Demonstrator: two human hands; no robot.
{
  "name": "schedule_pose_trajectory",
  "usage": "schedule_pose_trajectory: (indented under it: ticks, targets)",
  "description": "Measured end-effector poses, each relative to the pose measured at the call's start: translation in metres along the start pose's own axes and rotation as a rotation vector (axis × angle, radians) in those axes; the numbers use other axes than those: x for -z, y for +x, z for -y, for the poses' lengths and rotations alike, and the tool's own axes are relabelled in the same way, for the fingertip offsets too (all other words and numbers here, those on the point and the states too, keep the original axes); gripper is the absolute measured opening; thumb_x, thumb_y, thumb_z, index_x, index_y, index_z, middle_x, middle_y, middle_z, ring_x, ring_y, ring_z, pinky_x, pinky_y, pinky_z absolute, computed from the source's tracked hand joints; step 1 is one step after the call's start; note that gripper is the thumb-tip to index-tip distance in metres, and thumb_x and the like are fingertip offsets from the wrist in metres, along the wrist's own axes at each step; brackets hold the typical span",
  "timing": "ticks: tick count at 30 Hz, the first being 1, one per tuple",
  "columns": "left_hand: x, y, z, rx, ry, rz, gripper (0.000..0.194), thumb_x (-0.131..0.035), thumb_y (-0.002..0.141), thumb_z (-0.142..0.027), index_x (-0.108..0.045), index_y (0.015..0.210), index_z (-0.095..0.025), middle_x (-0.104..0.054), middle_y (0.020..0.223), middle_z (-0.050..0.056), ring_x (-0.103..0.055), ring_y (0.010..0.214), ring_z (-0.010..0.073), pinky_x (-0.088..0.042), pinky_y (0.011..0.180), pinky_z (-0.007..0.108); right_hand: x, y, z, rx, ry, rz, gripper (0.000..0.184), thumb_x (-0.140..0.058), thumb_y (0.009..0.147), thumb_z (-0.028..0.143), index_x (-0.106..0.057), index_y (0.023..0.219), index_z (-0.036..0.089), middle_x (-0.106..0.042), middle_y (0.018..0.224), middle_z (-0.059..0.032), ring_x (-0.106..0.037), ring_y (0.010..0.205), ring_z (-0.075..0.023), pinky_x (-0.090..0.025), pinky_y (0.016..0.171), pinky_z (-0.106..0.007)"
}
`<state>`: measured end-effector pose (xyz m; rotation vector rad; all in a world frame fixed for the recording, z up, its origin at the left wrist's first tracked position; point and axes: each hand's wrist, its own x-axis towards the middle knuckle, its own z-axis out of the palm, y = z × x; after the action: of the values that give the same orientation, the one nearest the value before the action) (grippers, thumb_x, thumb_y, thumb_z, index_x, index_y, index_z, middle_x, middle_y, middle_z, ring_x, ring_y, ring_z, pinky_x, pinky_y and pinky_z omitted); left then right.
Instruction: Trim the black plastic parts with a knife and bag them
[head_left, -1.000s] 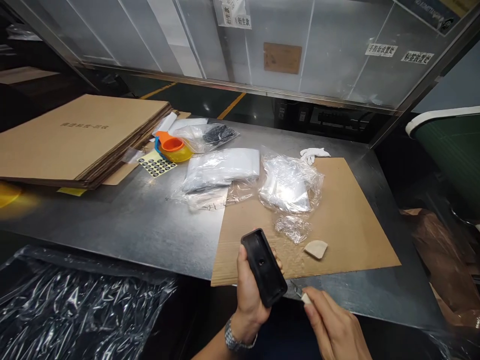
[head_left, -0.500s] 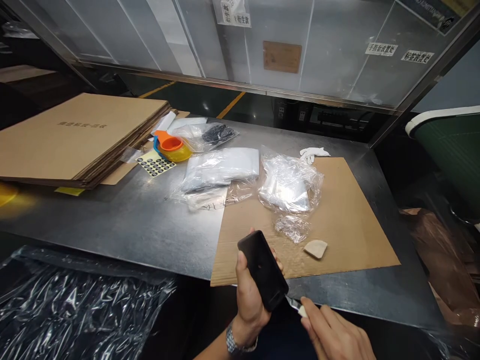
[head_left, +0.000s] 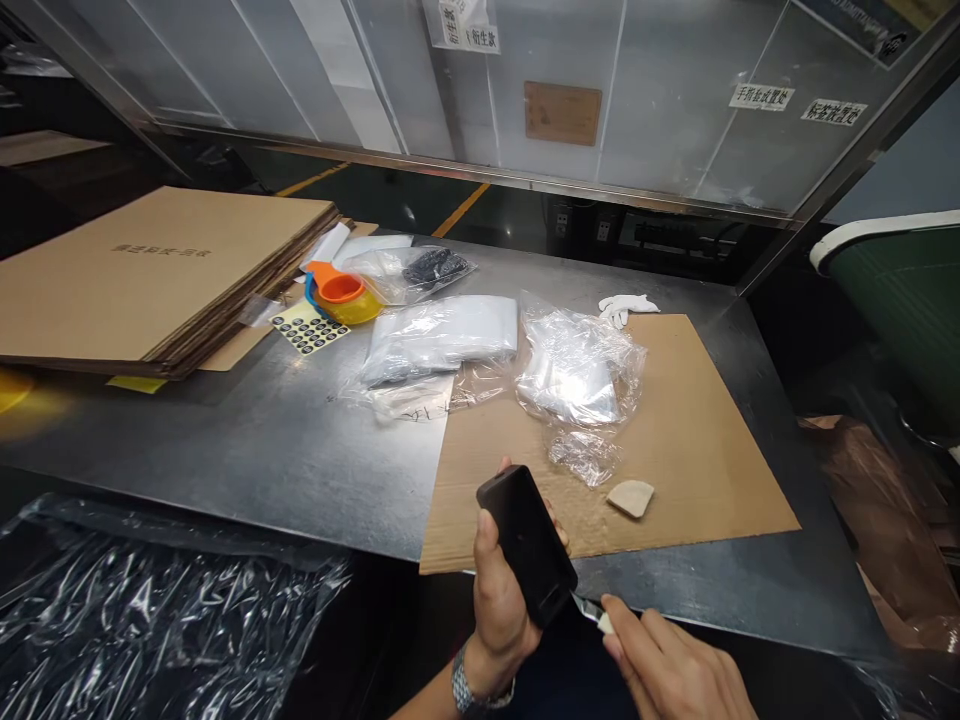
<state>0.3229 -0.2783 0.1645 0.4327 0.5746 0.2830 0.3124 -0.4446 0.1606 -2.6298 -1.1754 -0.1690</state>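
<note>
My left hand (head_left: 501, 590) wraps around a black rectangular case (head_left: 529, 545), thumb along its left edge and fingertips showing at its right. The case is tilted, its hollow-looking face towards me. My right hand (head_left: 667, 660) pinches the pale handle of a small knife (head_left: 589, 607). The metal blade meets the lower right corner of the case; its very tip is hidden there. Beyond them, on a flat cardboard sheet (head_left: 697, 440), rests a beige wedge-shaped piece (head_left: 630, 498). Crumpled clear plastic (head_left: 583, 455) lies close by.
A metal table (head_left: 300, 450) holds a cardboard stack (head_left: 165, 270) at left. Behind the sheet are bagged white sheets (head_left: 450, 330), a clear plastic bag (head_left: 577, 370), white gloves (head_left: 626, 308), a sticker sheet (head_left: 309, 328) and an orange-yellow tape dispenser (head_left: 341, 290). Black plastic (head_left: 157, 610) hangs at lower left.
The black case has tilted slightly in my left hand, showing more of its inner face. The knife stays at the same corner, and my right hand has barely moved.
</note>
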Motion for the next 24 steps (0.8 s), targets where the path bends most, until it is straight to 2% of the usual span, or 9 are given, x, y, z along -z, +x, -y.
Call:
schedule_pose_trajectory:
  ticks: [7, 12, 14, 18, 24]
  targets:
    - [0.0027, 0.0005, 0.0027, 0.016, 0.047, -0.028, 0.059, -0.049, 0.079, -0.054, -0.038, 0.131, -0.028, -0.057, 0.069, 0.001, -0.053, 0.055, 0.0129, -0.046, 0.05, 0.023, -0.0028, -0.0003, 0.0007, 0.008, -0.102, -0.041, 0.032, -0.032, 0.096, 0.025, -0.06, 0.106, 0.013, -0.055, 0.058, 0.0016, -0.056, 0.044, -0.0083, -0.034, 0.04, -0.022]
    - [0.0038, 0.0026, 0.0014, 0.025, 0.083, -0.029, 0.061, -0.048, 0.08, -0.054, -0.037, 0.132, -0.026, -0.057, 0.069, 0.002, -0.053, 0.054, 0.0129, -0.046, 0.05, 0.023, -0.0004, 0.0016, -0.0026, 0.022, -0.01, -0.034, 0.028, -0.034, 0.095, 0.022, -0.057, 0.108, 0.012, -0.057, 0.06, 0.0007, -0.057, 0.049, -0.0095, -0.037, 0.045, -0.022]
    - [0.0036, 0.0032, 0.0005, 0.041, 0.104, -0.012, 0.061, -0.047, 0.08, -0.055, -0.036, 0.133, -0.025, -0.057, 0.07, 0.002, -0.053, 0.054, 0.0129, -0.045, 0.049, 0.023, 0.0018, 0.0026, -0.0038, 0.006, 0.056, -0.031, 0.026, -0.033, 0.095, 0.02, -0.058, 0.101, 0.014, -0.057, 0.059, 0.001, -0.056, 0.049, -0.0095, -0.036, 0.046, -0.021]
    - [0.0039, 0.004, 0.0005, 0.057, 0.15, 0.0, 0.061, -0.044, 0.082, -0.055, -0.034, 0.134, -0.026, -0.058, 0.069, 0.002, -0.052, 0.055, 0.0125, -0.045, 0.051, 0.023, 0.0046, 0.0049, -0.0033, -0.037, 0.094, -0.009, 0.025, -0.035, 0.093, 0.017, -0.051, 0.075, 0.02, -0.05, 0.049, 0.0056, -0.048, 0.038, -0.0082, -0.029, 0.04, -0.023]
    - [0.0027, 0.004, -0.0003, 0.093, 0.209, -0.043, 0.064, -0.048, 0.078, -0.058, -0.038, 0.132, -0.024, -0.058, 0.07, 0.002, -0.052, 0.054, 0.0122, -0.045, 0.051, 0.023, 0.0039, 0.0092, -0.0017, -0.003, 0.03, -0.049, 0.032, -0.028, 0.095, 0.018, -0.044, 0.067, 0.021, -0.045, 0.043, 0.0075, -0.043, 0.031, -0.0074, -0.023, 0.037, -0.023]
